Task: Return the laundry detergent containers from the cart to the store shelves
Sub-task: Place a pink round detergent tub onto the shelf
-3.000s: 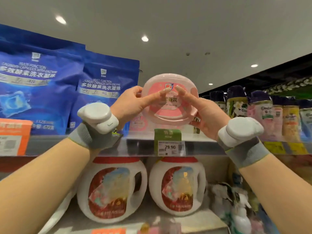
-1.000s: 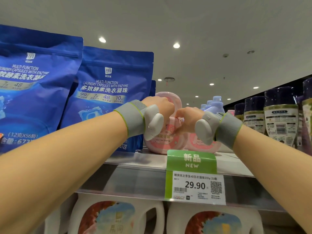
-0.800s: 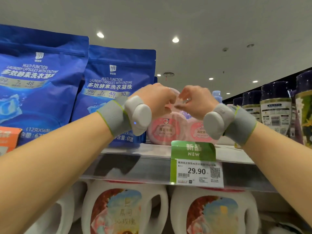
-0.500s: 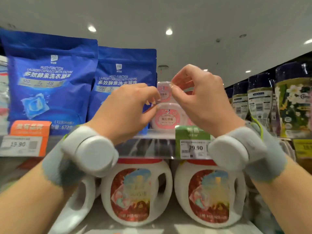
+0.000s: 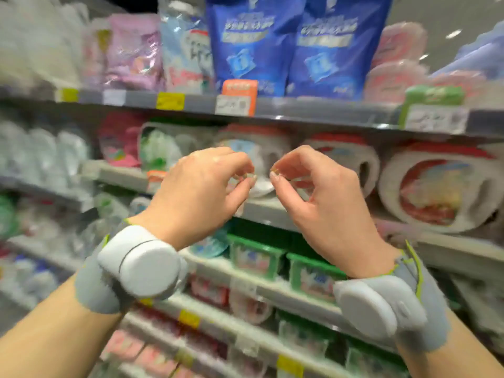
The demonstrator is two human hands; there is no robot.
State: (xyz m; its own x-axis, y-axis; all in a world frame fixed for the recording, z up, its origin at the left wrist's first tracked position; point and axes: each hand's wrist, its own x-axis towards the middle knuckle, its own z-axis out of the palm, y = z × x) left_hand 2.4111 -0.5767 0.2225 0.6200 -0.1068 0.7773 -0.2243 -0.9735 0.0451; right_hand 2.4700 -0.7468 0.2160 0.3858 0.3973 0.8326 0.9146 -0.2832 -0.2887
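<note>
Head view, heavy motion blur: left hand (image 5: 201, 186) and right hand (image 5: 324, 195) are both raised in front of the shelves, fingers loosely curled, fingertips near each other but apart, nothing held in either. The pink detergent containers (image 5: 395, 64) sit stacked on the top shelf (image 5: 313, 110), just right of two blue pouches (image 5: 289, 42) and behind a green price tag (image 5: 433, 107), well above both hands. White jugs with red caps (image 5: 436, 186) stand on the shelf below; each wrist has a grey band with a white puck (image 5: 147, 271).
</note>
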